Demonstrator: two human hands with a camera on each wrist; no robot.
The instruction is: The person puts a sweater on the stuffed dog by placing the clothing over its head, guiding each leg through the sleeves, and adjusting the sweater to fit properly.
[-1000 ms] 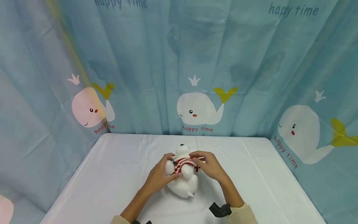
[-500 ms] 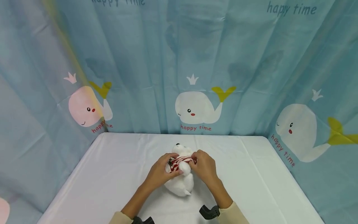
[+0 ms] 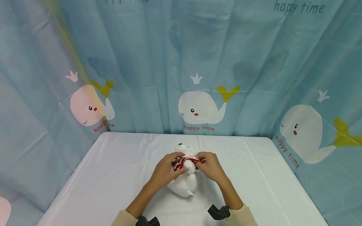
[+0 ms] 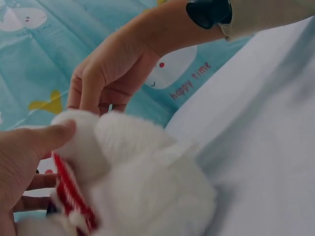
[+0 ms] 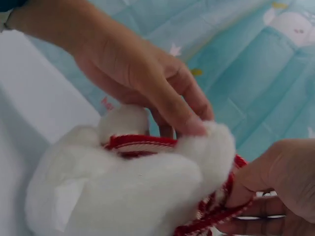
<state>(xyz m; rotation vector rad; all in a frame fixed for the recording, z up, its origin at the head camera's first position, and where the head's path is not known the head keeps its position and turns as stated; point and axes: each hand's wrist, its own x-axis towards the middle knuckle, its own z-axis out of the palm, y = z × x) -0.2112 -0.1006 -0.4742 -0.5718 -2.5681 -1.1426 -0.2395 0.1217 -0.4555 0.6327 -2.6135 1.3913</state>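
Observation:
A white plush bear (image 3: pixel 182 186) lies on the white-covered table, its black nose toward the back and its small tail toward me. It wears a red-and-white striped knitted sweater (image 3: pixel 178 164). My left hand (image 3: pixel 165 169) grips the bear from the left, thumb on a round white limb and fingers over the sweater near the head. At the right side, my right hand (image 3: pixel 210 165) pinches the sweater's edge. In the right wrist view, the right thumb lies inside the red hem (image 5: pixel 216 216), beside a white paw (image 5: pixel 209 152). The bear's underside is hidden.
The white tablecloth (image 3: pixel 113 175) spreads around the bear on all sides. A blue curtain (image 3: pixel 152 103) printed with whales stands behind the table and along both sides. A dark camera band (image 3: pixel 219 212) sits on the right wrist, and another (image 3: pixel 147 220) on the left.
My right hand has gone from lying over the sweater's right side to pinching its edge. The bear has turned slightly, its nose shifting left, while my left hand keeps its grip.

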